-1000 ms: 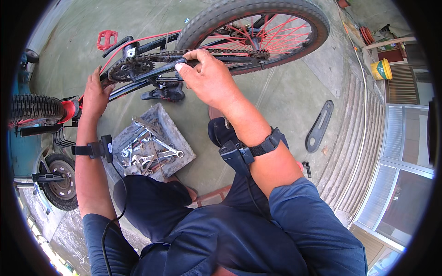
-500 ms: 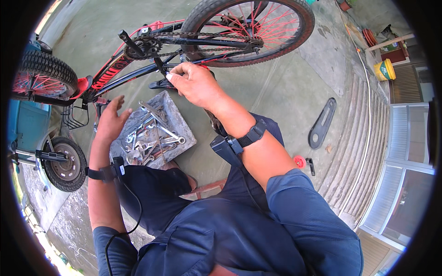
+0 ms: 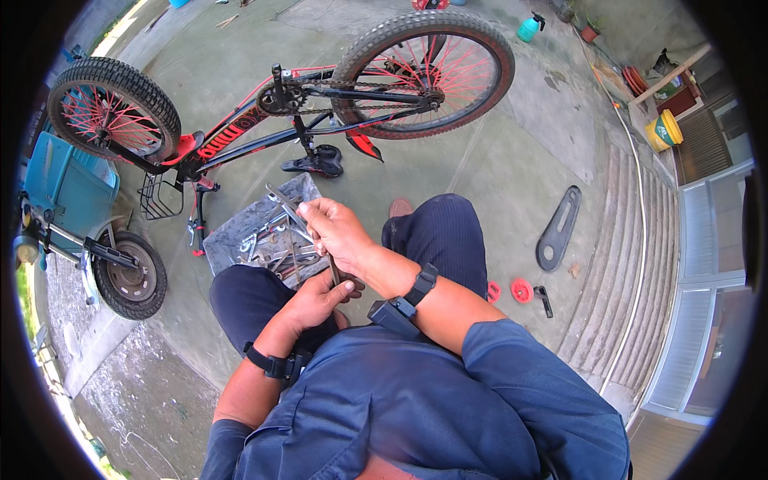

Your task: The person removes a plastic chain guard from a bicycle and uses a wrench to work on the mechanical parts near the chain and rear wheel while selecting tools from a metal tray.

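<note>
Both my hands are drawn in over the near edge of a grey tray [image 3: 228, 232] full of wrenches and other metal tools. My right hand [image 3: 342, 234] is closed round a long, slim metal wrench [image 3: 282, 197], whose far end sticks out over the tray. Just below, the fingers of my left hand [image 3: 320, 301] are curled at the wrench's lower end, which they mostly hide. Beyond the tray an upside-down black and red bicycle [image 3: 256, 155] stands on its saddle [image 3: 320, 162], with its chain and crank exposed.
On the floor to the right lie a long dark chain cover [image 3: 558, 228], a red disc [image 3: 522, 290] and a small black part [image 3: 544, 301]. Concrete steps [image 3: 604, 264] run along the right. A teal vehicle [image 3: 68, 180] with a small wheel [image 3: 130, 276] stands at the left.
My right hand has come back from the bicycle's crank area toward my body. My left hand, open beside the tray before, has moved right and closed beneath it. More of the bicycle shows.
</note>
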Demonstrator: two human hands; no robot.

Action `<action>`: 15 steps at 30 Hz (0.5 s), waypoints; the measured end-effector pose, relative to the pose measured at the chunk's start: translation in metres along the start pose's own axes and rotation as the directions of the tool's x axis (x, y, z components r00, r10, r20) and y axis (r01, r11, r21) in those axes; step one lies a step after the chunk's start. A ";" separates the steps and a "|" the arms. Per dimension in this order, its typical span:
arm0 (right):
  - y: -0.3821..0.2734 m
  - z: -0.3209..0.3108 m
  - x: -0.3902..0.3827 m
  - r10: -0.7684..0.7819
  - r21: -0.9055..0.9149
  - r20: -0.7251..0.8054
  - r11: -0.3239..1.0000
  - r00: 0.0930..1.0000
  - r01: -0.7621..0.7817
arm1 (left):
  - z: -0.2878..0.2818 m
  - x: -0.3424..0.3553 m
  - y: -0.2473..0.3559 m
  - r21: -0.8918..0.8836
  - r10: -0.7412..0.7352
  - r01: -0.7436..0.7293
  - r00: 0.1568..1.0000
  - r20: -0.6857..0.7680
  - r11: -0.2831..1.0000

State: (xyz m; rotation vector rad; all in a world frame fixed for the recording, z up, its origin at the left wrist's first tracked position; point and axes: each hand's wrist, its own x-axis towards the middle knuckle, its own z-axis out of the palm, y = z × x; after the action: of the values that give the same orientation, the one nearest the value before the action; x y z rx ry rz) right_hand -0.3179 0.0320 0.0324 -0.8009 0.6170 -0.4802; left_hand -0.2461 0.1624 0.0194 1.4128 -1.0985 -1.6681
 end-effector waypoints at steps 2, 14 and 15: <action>0.004 -0.006 -0.003 0.023 -0.003 -0.006 1.000 1.000 -0.023 | -0.004 0.000 -0.014 -0.111 -0.070 0.069 0.997 -0.010 0.991; 0.046 -0.082 -0.015 0.184 -0.485 -0.185 0.837 0.965 -0.253 | -0.012 0.016 -0.047 -0.051 -0.279 0.276 0.918 -0.280 0.960; 0.046 -0.082 -0.015 0.184 -0.481 -0.188 0.839 0.965 -0.253 | -0.013 0.017 -0.050 -0.047 -0.275 0.273 0.918 -0.286 0.961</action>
State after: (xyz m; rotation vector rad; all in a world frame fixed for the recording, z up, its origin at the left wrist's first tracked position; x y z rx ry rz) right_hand -0.3761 0.0273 -0.0429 -1.1821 0.9715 -0.1567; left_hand -0.2355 0.1656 -0.0338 1.8084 -0.7549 -1.5793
